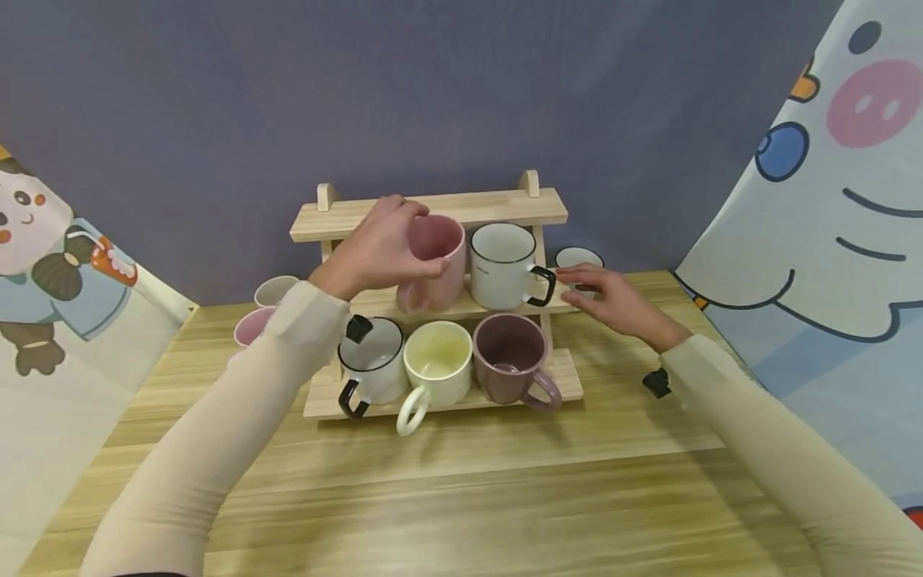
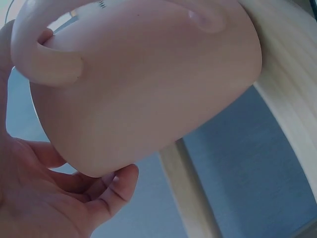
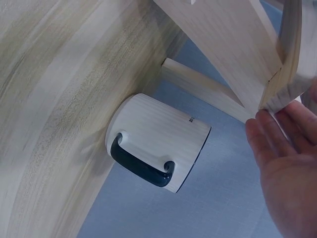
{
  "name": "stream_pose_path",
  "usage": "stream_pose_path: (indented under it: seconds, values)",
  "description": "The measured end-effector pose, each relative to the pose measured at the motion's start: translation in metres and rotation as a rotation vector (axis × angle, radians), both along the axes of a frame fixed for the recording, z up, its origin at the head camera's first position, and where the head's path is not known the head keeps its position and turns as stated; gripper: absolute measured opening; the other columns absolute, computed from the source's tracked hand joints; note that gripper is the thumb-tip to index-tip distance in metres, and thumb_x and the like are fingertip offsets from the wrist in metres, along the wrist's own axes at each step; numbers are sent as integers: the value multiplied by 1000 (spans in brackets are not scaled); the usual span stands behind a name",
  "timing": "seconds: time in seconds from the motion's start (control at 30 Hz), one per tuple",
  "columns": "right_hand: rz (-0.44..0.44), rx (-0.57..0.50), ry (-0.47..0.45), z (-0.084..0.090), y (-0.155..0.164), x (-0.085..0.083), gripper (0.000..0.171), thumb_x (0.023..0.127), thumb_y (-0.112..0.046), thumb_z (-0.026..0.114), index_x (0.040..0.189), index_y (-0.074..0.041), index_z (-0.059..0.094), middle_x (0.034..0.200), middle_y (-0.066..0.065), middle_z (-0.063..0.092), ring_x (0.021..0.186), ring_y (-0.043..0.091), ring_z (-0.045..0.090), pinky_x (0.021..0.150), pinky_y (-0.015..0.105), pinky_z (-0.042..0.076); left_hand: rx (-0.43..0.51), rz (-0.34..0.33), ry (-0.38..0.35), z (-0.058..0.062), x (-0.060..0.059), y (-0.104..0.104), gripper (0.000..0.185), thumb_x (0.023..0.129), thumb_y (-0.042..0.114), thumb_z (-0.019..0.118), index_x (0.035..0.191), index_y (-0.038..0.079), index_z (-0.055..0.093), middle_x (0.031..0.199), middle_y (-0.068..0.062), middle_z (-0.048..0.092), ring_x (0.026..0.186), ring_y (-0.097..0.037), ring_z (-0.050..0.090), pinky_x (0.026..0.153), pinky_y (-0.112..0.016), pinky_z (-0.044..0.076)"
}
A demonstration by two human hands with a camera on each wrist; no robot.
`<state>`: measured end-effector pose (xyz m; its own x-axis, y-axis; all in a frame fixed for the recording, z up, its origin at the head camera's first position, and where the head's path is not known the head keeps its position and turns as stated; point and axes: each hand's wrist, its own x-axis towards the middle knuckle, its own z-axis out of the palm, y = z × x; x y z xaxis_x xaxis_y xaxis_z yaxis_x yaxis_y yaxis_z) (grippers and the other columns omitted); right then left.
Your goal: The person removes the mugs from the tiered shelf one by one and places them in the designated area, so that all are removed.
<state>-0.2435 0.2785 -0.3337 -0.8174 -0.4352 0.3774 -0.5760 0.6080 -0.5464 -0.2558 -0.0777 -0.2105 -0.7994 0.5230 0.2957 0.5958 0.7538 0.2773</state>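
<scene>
Gripping a pink mug (image 1: 433,260) around its rim and upper wall, the left hand (image 1: 378,248) is seen at the middle tier of a three-tier wooden rack (image 1: 433,210) on a wooden table (image 1: 461,497). The mug is on or just above the middle shelf, at its left, with its handle turned toward the viewer; whether its base has fully met the shelf cannot be told. In the left wrist view the fingers (image 2: 106,191) are curled under the mug's wall, so the grasp is firm.

The right hand (image 1: 613,300) is laid against the right end of the middle shelf with fingers straight and relaxed, holding nothing; in the right wrist view the fingertips (image 3: 270,136) are touching the shelf's edge. The rack appears to be steadied this way, and that contact is best kept while the mug is handled.

A white mug with a black handle (image 1: 505,264) stands just beside the pink one, so little room is left; the pink mug should be kept level and eased straight down or up, clear of that neighbour and of the top shelf overhead. Below, a white black-handled mug (image 1: 371,365), a cream mug (image 1: 436,369) and a purple mug (image 1: 512,357) are lined up on the bottom tier. More mugs are partly seen beside and behind the rack.
</scene>
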Motion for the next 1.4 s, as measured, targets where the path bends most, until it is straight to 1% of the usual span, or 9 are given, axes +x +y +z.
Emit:
stream_pose_path:
  seconds: [0.13,0.37,0.5,0.63,0.9,1.03,1.23,1.33,1.4]
  values:
    - [-9,20,1,-1,1,0,37,92,-17,63,124,0,60,128,12,55,118,30,50,95,44,43,13,5,6,7,4,-7,82,70,50,74,129,-2,50,120,-16,48,108,-27,42,84,-41,45]
    - [-14,22,-6,0,1,0,37,92,-18,63,125,-1,60,128,11,55,118,29,50,95,46,42,27,26,8,14,11,-24,78,71,49,73,127,-2,53,121,-15,47,110,-28,42,86,-44,43]
    - [-9,14,-10,0,0,-1,37,92,-18,63,125,-1,59,128,11,55,118,29,49,95,45,42,44,43,19,17,16,-40,76,71,46,73,127,-2,54,122,-16,47,110,-29,42,87,-46,41]
    - [-3,10,-7,0,1,-2,37,92,-17,63,125,0,59,128,12,55,119,30,49,95,45,42,51,70,24,23,23,-57,74,73,46,73,127,-1,54,122,-15,47,110,-29,41,87,-47,40]
    - [-7,6,-7,0,1,-1,36,92,-16,63,124,0,60,127,13,56,119,30,49,95,46,42,55,121,23,40,44,-90,69,75,43,72,128,3,54,125,-15,46,112,-31,39,87,-50,38]
    - [-6,5,-4,-1,1,-2,36,92,-15,63,124,0,60,127,14,56,119,31,48,96,46,42,46,140,27,45,54,-106,68,75,42,73,129,4,54,124,-15,46,111,-33,40,85,-51,38]
    - [-5,4,10,-1,1,-2,35,92,-15,63,124,1,60,127,15,56,118,32,49,95,47,41,10,143,98,45,72,-136,65,73,36,76,124,1,57,119,-18,49,107,-37,43,81,-53,37]
    - [-4,0,6,-1,1,-2,35,92,-15,62,124,1,60,127,16,55,118,32,48,95,48,41,-5,153,123,42,81,-152,64,72,35,78,122,1,58,117,-17,50,104,-36,45,77,-51,38]
    - [-1,-3,-1,-1,1,-1,35,93,-15,62,124,1,60,127,16,55,118,33,48,95,48,41,-20,163,126,39,88,-164,65,71,34,79,122,1,58,116,-16,50,102,-35,46,74,-50,39]
